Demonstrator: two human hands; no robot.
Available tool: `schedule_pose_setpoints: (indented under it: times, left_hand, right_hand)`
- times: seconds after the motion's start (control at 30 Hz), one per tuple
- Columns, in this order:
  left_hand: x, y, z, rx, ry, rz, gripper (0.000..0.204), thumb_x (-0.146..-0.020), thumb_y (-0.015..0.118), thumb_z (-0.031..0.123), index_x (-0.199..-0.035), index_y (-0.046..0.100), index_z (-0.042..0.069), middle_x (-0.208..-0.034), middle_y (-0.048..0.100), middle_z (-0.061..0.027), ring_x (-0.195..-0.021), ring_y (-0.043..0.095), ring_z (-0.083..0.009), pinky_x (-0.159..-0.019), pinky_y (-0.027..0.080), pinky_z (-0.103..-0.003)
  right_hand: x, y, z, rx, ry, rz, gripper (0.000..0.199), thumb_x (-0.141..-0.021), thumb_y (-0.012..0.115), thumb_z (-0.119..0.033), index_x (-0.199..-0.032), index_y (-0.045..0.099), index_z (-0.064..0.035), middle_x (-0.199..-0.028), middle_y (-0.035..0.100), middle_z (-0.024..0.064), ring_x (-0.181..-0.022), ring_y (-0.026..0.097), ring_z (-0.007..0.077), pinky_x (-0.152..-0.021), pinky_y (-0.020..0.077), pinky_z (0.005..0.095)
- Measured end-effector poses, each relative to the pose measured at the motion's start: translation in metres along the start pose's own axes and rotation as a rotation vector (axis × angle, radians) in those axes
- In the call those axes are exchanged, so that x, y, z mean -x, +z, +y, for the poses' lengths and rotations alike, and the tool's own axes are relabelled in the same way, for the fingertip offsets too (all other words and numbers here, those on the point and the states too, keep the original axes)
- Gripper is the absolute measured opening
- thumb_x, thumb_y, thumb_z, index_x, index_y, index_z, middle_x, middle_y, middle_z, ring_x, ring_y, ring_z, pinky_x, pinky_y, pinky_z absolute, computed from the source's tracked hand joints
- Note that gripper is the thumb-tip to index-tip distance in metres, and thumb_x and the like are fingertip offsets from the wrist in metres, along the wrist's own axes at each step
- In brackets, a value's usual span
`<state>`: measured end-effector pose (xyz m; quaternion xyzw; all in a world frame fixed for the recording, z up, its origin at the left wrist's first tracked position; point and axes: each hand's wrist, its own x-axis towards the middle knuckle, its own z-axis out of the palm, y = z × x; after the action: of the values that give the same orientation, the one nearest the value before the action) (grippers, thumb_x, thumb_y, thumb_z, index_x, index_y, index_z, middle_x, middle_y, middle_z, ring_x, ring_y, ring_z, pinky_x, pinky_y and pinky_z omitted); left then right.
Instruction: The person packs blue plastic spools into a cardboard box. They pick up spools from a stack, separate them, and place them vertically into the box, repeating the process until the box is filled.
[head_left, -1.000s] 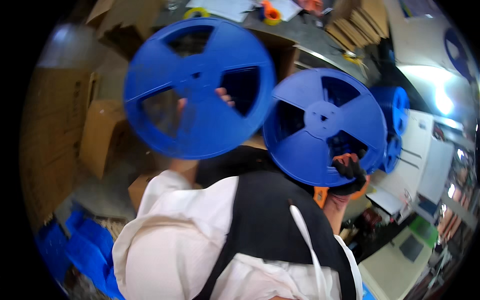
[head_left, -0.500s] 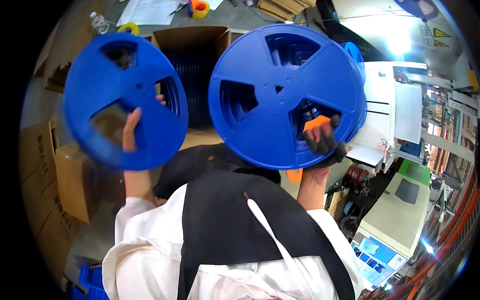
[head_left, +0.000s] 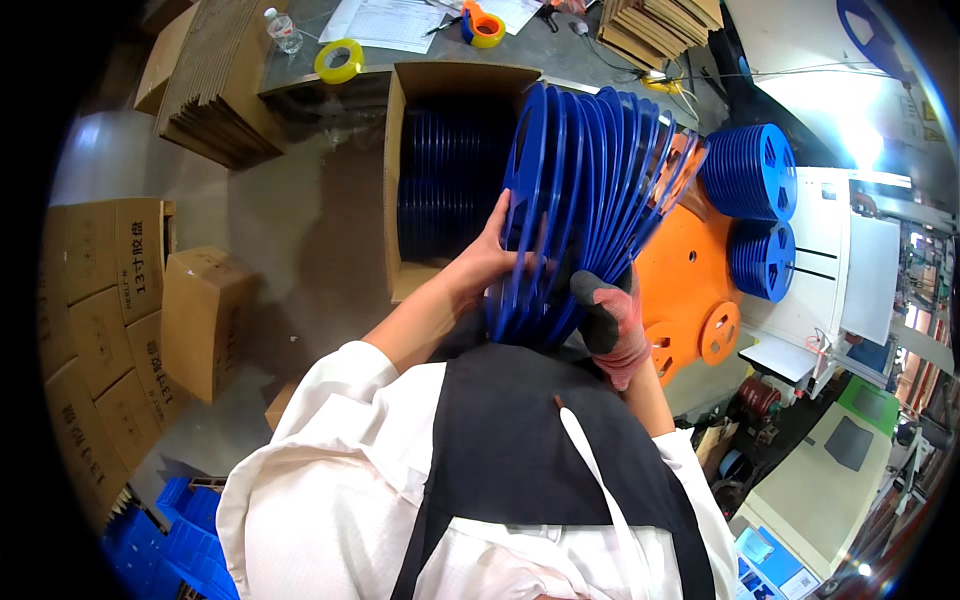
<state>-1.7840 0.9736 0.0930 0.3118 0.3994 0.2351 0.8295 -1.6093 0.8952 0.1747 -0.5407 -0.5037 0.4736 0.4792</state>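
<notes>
A thick, fanned stack of blue plastic reels (head_left: 585, 170) stands nearly edge-on between my hands, in front of my apron. My bare left hand (head_left: 492, 250) grips its left side, the thumb on the outer reel and some fingers hidden among the discs. From below right, my right hand (head_left: 612, 325), in a grey and pink glove, is closed on the stack's lower edge; its fingers are partly hidden. Just left of the stack is an open cardboard carton (head_left: 394, 190) with rows of blue reels (head_left: 445, 185) inside.
An orange board (head_left: 680, 265) with round orange discs lies to the right, beside two blue reel stacks (head_left: 770, 172). Papers, a bottle and a yellow tape roll (head_left: 338, 62) lie on the far table. Closed cartons (head_left: 205, 310) stand left, blue crates (head_left: 195, 540) at lower left.
The reels held apart in each hand, flat faces showing, are now together as one stack turned edge-on. My left hand moved right, and the view shifted, showing more of the orange board.
</notes>
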Motion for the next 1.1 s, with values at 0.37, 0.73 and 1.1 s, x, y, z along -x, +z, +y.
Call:
schedule_pose_setpoints:
  times: [0.37,0.73,1.1]
  left_hand:
    - [0.038,-0.040,0.042,0.417,0.070,-0.087,0.050,-0.085,0.061,0.024,-0.128,0.050,0.001,-0.119,0.059,-0.0140,-0.103,0.063,-0.0253,-0.086,0.055,-0.039]
    - [0.037,-0.106,0.006,0.896,0.492,-0.417,0.069,-0.086,0.057,0.056,-0.129,0.050,0.002,-0.118,0.057,-0.0167,-0.114,0.057,-0.0296,-0.104,0.044,-0.045]
    - [0.003,-0.133,-0.008,0.981,0.351,-0.462,0.073,-0.080,0.067,0.053,-0.129,0.050,0.001,-0.121,0.058,-0.0166,-0.116,0.057,-0.0321,-0.103,0.044,-0.048]
  right_hand:
    - [-0.018,-0.001,-0.012,-0.644,0.455,0.106,0.045,-0.088,0.055,-0.010,-0.129,0.045,0.0068,-0.111,0.063,0.0217,-0.100,0.063,0.0295,-0.092,0.0484,0.0395]
    - [-0.010,-0.027,0.004,-0.840,0.395,0.280,0.042,-0.095,0.052,-0.017,-0.133,0.044,0.0000,-0.124,0.058,0.0195,-0.111,0.058,0.0285,-0.100,0.0452,0.0426]
    - [0.005,-0.018,0.017,-0.865,0.478,0.459,0.042,-0.094,0.051,-0.020,-0.130,0.047,0.0020,-0.117,0.061,0.0189,-0.104,0.060,0.0299,-0.094,0.0471,0.0440]
